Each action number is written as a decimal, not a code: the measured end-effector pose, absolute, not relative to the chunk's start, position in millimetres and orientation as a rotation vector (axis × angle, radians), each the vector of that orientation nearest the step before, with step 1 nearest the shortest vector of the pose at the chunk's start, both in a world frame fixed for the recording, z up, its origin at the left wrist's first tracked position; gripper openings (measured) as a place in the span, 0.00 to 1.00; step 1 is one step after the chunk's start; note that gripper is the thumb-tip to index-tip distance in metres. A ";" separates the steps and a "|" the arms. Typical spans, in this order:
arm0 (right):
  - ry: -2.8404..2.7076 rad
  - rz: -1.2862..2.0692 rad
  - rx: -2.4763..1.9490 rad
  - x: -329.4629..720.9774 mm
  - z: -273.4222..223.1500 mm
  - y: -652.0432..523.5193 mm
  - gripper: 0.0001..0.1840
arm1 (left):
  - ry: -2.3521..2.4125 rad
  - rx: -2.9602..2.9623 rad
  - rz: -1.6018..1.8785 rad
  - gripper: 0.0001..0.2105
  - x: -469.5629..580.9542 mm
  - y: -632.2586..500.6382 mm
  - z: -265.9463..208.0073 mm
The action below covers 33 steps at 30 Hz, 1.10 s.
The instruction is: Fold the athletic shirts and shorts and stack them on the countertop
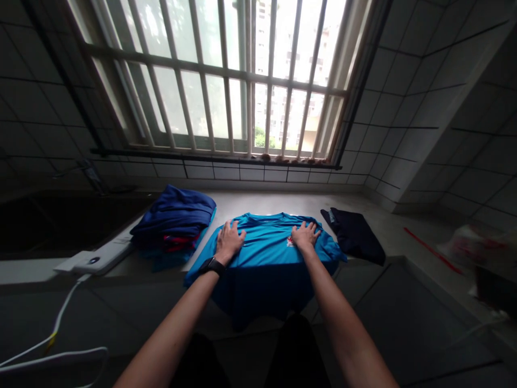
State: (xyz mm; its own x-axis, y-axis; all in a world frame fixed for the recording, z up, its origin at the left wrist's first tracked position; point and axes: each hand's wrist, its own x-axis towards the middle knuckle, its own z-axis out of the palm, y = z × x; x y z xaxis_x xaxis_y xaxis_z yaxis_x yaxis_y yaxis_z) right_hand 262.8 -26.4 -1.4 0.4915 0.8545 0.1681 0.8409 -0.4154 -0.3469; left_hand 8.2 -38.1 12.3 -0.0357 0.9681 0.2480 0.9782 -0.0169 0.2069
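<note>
A blue T-shirt (262, 253) lies spread on the countertop, collar toward the window, its lower part hanging over the front edge. My left hand (230, 239) rests on the shirt near its left shoulder area, fingers spread, a dark watch on the wrist. On the right shoulder area lies my right hand (306, 235), fingers also apart and flat on the cloth, beside a small red and white chest print (290, 242). Wrinkles run across the fabric between both hands.
Folded clothes (173, 221) are stacked at the left, by a sink (72, 215) with a faucet (92, 175). A white power strip (103, 257) with a cable sits at the edge. Dark folded clothing (355, 233) lies right. A barred window (226, 75) is behind; a plastic bag (470, 245) sits far right.
</note>
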 end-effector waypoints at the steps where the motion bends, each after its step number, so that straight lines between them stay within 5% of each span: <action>1: -1.412 0.038 -2.353 262.0 -2.6 -26.1 0.34 | -2.172 -2.082 -0.539 0.25 3.4 -42.9 15.1; 8: -1.450 0.037 -2.321 263.0 -4.5 -25.4 0.33 | -2.336 -2.100 -0.136 0.18 -55.3 -75.9 35.2; 17: -1.467 0.085 -2.337 262.5 -2.1 -26.0 0.34 | -2.167 -2.241 -0.249 0.12 -48.2 -90.1 45.1; 23: -1.473 0.120 -2.329 261.9 -0.7 -26.8 0.34 | -2.157 -1.961 -0.270 0.17 -52.4 -89.6 70.5; 33: -1.476 0.084 -2.353 259.8 -0.1 -27.0 0.35 | -1.626 -2.221 -0.118 0.16 -10.7 -83.7 70.1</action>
State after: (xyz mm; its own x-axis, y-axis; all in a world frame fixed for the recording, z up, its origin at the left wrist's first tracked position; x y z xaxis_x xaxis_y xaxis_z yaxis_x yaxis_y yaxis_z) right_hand 259.8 -27.0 -0.1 0.4525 0.8809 0.1388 0.8594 -0.3893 -0.3315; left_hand -10.7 -83.7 70.1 0.3257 0.9004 0.2886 0.9325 -0.2555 -0.2552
